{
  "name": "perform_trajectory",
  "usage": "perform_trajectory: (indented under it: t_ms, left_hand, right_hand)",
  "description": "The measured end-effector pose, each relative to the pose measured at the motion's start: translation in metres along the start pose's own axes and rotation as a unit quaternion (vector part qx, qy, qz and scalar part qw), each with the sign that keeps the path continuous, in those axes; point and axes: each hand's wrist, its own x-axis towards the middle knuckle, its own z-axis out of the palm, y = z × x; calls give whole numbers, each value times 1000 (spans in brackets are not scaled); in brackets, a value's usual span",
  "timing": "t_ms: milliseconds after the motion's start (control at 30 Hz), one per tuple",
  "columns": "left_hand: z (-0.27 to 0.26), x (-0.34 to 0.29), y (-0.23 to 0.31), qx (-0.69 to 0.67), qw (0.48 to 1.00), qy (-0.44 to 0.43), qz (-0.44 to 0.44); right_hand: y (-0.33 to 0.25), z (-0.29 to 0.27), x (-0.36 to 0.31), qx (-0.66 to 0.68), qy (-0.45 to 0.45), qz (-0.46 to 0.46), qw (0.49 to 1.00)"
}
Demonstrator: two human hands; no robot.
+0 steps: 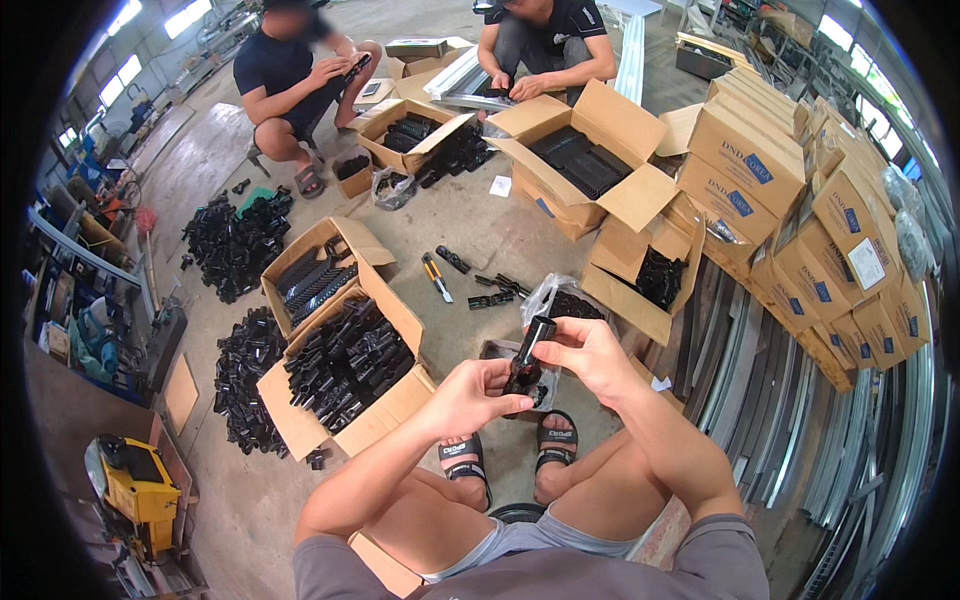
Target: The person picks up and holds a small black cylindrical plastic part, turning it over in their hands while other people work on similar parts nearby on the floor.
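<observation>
Between my two hands is a glossy black tubular part (534, 345), tilted with its round end up and to the right. My left hand (478, 392) grips its lower end between thumb and fingers. Higher up, my right hand (585, 352) pinches the tube near its top. Below the hands stands a small box (495, 350), partly hidden by them, with a clear plastic bag (548, 296) of small black pieces beside it. Several loose black parts (490, 300) lie on the floor just beyond, near a yellow utility knife (437, 276).
At left, an open carton (385, 425) brims with black parts, with loose piles (250, 375) alongside. Open cartons (640, 195) stand ahead, stacked closed cartons (745, 150) at right above long metal profiles (760, 390). Two co-workers (285, 65) sit across, handling black parts. A yellow machine (145, 490) stands lower left.
</observation>
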Motion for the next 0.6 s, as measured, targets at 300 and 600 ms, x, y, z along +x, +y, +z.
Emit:
perform_trajectory:
  t_ms: [300, 600]
  left_hand:
    - [-4, 2, -4, 38, 999, 29, -4]
    - [-33, 2, 7, 402, 899, 174, 19]
  right_hand:
    - [1, -4, 5, -17, -15, -13, 1000]
    - [64, -138, 89, -219, 95, 57, 969]
